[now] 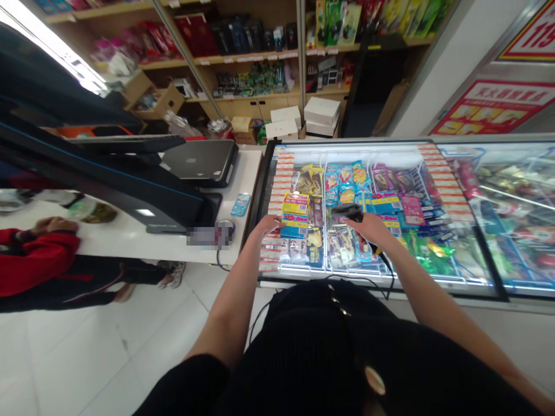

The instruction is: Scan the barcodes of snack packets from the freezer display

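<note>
My right hand [372,229] is closed around a black barcode scanner [347,212] whose cable runs back toward my body. The scanner head points left at a stack of colourful yellow and blue packets [295,215]. My left hand [267,223] grips that stack from its left side, over the glass lid of a chest freezer [459,190]. Under the glass lie several rows of wrapped ice creams.
A white counter [173,242] on the left carries a black checkout terminal [130,179], a laptop [202,160] and a small blue packet [240,204]. A person in a red sleeve [34,254] stands at the far left. Shelves of goods and white boxes [321,112] line the back.
</note>
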The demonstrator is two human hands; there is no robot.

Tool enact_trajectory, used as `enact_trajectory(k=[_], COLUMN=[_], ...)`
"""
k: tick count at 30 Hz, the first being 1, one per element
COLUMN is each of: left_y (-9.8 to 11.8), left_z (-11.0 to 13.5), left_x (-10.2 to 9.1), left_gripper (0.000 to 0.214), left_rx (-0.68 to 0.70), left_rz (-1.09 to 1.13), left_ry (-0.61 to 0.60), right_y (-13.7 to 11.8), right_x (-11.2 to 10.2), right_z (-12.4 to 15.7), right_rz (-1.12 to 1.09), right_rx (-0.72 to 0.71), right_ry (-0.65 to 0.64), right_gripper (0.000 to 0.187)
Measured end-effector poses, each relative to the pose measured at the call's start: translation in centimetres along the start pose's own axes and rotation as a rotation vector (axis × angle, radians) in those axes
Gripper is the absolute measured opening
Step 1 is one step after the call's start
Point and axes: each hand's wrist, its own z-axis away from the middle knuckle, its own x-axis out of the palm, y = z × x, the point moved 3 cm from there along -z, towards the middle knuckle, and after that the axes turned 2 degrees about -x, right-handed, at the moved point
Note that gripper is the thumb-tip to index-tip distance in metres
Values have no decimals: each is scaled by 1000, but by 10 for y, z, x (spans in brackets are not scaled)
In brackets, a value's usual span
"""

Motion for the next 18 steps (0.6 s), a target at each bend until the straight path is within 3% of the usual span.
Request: enact_trajectory(k=[5, 14, 16, 18], left_y=[3, 5, 12, 19], left_z=[-6, -26, -22, -12], left_x=[-8, -13, -14, -10], left_gripper=[25, 18, 25, 48], left_rx=[39, 26, 72, 161], left_rz=[-177, -423, -577, -770], left_ry=[153, 151, 194, 252], right_y=[0, 8, 13, 18], right_x=[3, 5, 2, -1], right_z=[0, 4, 5, 5], right_rz=[-37, -122, -152, -136], right_rx=[40, 82, 82, 74], right_ry=[14, 30, 33, 38], right_gripper=[37, 34, 33, 34])
